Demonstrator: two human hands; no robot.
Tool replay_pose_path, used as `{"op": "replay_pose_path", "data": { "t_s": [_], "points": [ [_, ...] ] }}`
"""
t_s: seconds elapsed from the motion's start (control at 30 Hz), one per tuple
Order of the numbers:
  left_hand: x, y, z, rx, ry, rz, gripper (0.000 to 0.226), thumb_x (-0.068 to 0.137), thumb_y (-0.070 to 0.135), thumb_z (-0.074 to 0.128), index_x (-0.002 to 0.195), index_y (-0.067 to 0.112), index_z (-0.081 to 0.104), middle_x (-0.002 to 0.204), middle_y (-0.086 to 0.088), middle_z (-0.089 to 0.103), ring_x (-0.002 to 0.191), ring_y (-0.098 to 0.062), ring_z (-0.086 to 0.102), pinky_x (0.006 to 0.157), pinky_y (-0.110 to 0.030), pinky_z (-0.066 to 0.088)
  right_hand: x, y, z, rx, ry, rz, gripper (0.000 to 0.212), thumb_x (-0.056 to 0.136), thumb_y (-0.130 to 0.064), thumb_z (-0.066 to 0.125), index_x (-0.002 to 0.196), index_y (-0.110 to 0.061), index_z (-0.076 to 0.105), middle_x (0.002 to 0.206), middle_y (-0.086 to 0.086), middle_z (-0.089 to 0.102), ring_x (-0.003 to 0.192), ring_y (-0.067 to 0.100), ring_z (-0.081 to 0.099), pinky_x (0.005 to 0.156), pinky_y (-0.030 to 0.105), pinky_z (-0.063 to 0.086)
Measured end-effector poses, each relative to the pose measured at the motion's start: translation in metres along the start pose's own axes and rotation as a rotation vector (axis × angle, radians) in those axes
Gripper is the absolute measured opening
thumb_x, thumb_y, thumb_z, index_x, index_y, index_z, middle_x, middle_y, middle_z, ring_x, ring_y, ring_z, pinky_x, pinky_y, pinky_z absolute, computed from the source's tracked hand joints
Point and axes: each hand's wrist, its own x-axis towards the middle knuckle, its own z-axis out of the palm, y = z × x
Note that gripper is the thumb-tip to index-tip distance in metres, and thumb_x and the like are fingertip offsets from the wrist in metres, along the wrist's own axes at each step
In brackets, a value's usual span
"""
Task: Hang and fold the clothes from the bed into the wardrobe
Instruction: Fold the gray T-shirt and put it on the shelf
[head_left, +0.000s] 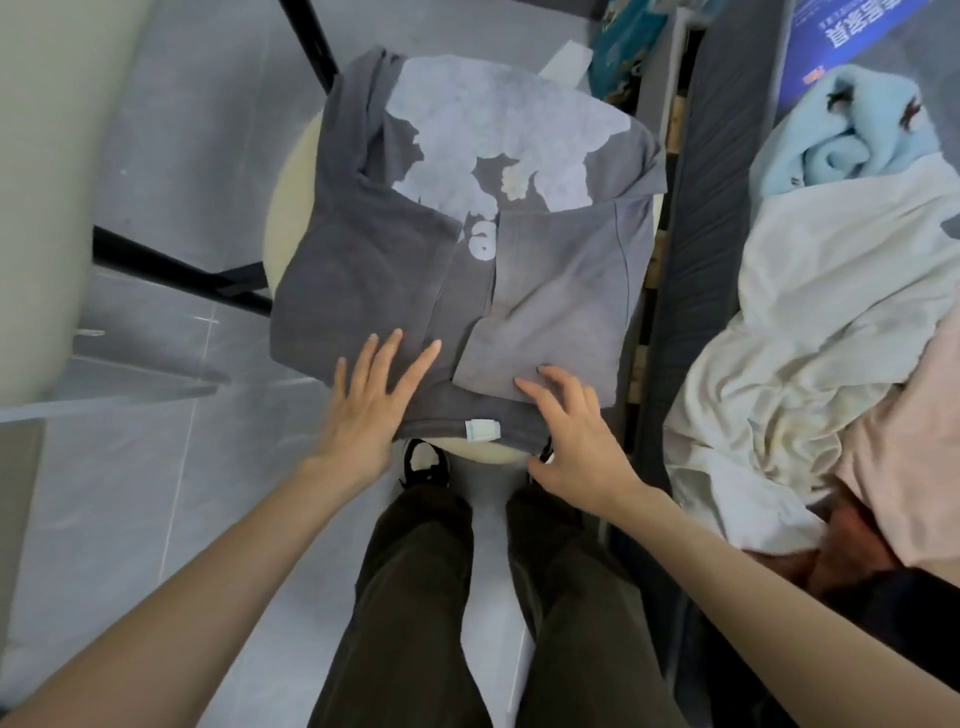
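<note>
Here, one folded grey T-shirt (363, 270) lies on one round stool (488, 453) beside the bed (717, 208); two hands touch it: left hand (371, 405) flat, fingers spread, right hand (574, 441) arched over the hem, grip unclear

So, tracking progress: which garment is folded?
The grey printed T-shirt, flat on the stool under the left hand and right hand; the white garment, light blue garment and pink garment lie crumpled on the bed.

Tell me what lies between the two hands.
Head view: the near edge of the grey shirt, bearing a small white tag, lies between the left hand and the right hand.
</note>
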Motion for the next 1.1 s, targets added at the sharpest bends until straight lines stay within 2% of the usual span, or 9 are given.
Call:
{"op": "replay_pose_path", "data": {
  "t_s": [0.07,0.17,0.27,0.37,0.53,0.77,0.9,1.0,1.1],
  "points": [
    [0.001,-0.012,0.014,0.099,-0.095,-0.046,0.139,0.073,0.008,0.077,0.128,0.03,-0.049,0.15,-0.008,-0.037,0.142,-0.031,-0.025,0.114,-0.053,-0.005,-0.001,-0.002,0.016,-0.074,0.038,0.024,0.087,0.079,-0.023,0.072,0.15,-0.022,0.022,0.154,0.004,0.015,0.141,0.023,0.014,0.114,0.037,0.03],
    [0.0,-0.024,0.026,0.144,-0.067,-0.015,0.137,0.074,0.026,0.077,0.132,0.021,-0.046,0.145,-0.009,-0.045,0.137,-0.031,-0.034,0.113,-0.052,-0.011,0.001,-0.005,0.035,-0.186,0.102,0.053,0.094,0.078,-0.024,0.074,0.152,-0.022,0.017,0.156,0.008,0.018,0.143,0.03,0.018,0.116,0.045,0.027],
    [0.0,-0.025,0.033,0.106,0.015,0.026,0.126,0.076,0.029,0.074,0.141,0.02,-0.034,0.151,-0.009,-0.036,0.14,-0.03,-0.029,0.114,-0.052,-0.011,0.003,-0.006,0.047,-0.264,0.192,0.056,0.094,0.072,-0.02,0.078,0.15,-0.016,0.026,0.152,0.015,0.031,0.138,0.038,0.031,0.113,0.047,0.024],
    [0.001,-0.022,0.038,0.135,0.075,0.03,0.112,0.085,0.02,0.066,0.142,0.017,-0.03,0.151,-0.013,-0.032,0.143,-0.036,-0.022,0.116,-0.054,-0.005,0.007,-0.005,0.051,-0.366,0.281,0.061,0.089,0.063,-0.015,0.084,0.142,-0.01,0.043,0.14,0.019,0.047,0.124,0.041,0.049,0.104,0.047,0.04],
    [0.001,-0.02,0.033,0.163,0.097,0.062,0.09,0.096,0.006,0.049,0.143,0.015,-0.027,0.155,-0.021,-0.022,0.143,-0.041,-0.013,0.118,-0.05,0.003,0.006,-0.01,0.045,-0.312,0.304,0.076,0.073,0.072,-0.001,0.077,0.139,-0.01,0.049,0.137,0.018,0.052,0.117,0.041,0.052,0.089,0.045,0.051],
    [-0.007,-0.032,0.005,-0.136,0.141,0.141,0.071,0.091,-0.011,0.046,0.15,0.022,0.024,0.158,-0.004,0.019,0.145,-0.025,0.019,0.117,-0.034,0.017,0.008,0.004,-0.003,-0.182,0.235,0.069,0.046,0.079,0.008,0.051,0.117,-0.013,0.067,0.119,0.008,0.065,0.107,0.031,0.056,0.089,0.036,0.044],
    [-0.01,-0.034,-0.018,-0.304,0.212,0.176,0.03,0.093,0.008,0.052,0.119,0.018,0.064,0.111,-0.004,0.063,0.103,-0.028,0.059,0.08,-0.046,0.049,0.002,0.006,-0.027,-0.167,0.198,0.172,0.023,0.077,0.009,0.047,0.088,-0.007,0.059,0.088,0.013,0.063,0.082,0.036,0.057,0.066,0.037,0.043],
    [-0.008,-0.034,-0.028,-0.213,0.121,0.182,0.013,0.092,0.019,0.05,0.094,0.019,0.062,0.091,0.0,0.064,0.087,-0.026,0.06,0.068,-0.04,0.048,0.003,0.0,-0.043,-0.246,0.022,0.138,0.015,0.08,-0.003,0.05,0.08,-0.017,0.055,0.087,0.012,0.065,0.084,0.035,0.059,0.066,0.034,0.042],
    [-0.012,-0.034,-0.029,-0.151,-0.053,0.15,0.019,0.09,0.027,0.048,0.07,0.028,0.049,0.073,0.003,0.061,0.076,-0.022,0.061,0.063,-0.036,0.049,-0.003,-0.009,-0.043,-0.274,-0.198,0.09,0.022,0.083,-0.009,0.049,0.093,-0.018,0.066,0.097,0.009,0.069,0.094,0.032,0.061,0.068,0.029,0.04]
  ]
}}
